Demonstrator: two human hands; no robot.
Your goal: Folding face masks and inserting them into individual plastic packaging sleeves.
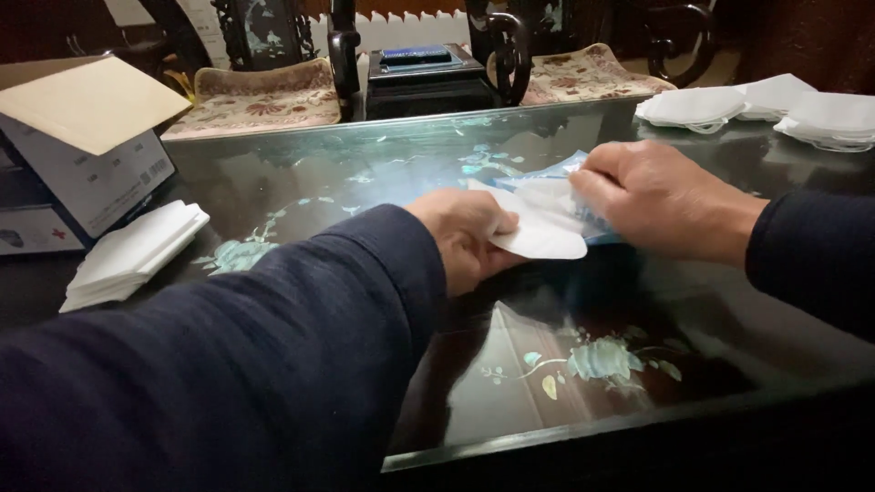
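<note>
Over the middle of a dark glass-topped table [365,173], my left hand [467,239] grips a white folded face mask [540,230] by its near edge. My right hand [663,199] pinches a clear bluish plastic wrapper [547,175] that lies around the mask's far end. Both hands sit close together, a little above the glass. Dark blue sleeves cover both of my arms.
A stack of white masks [135,253] lies at the left, beside an open cardboard box [87,137]. More white masks [766,107] are piled at the far right. Carved dark chairs with patterned cushions [260,96] and a black box [421,77] stand behind the table.
</note>
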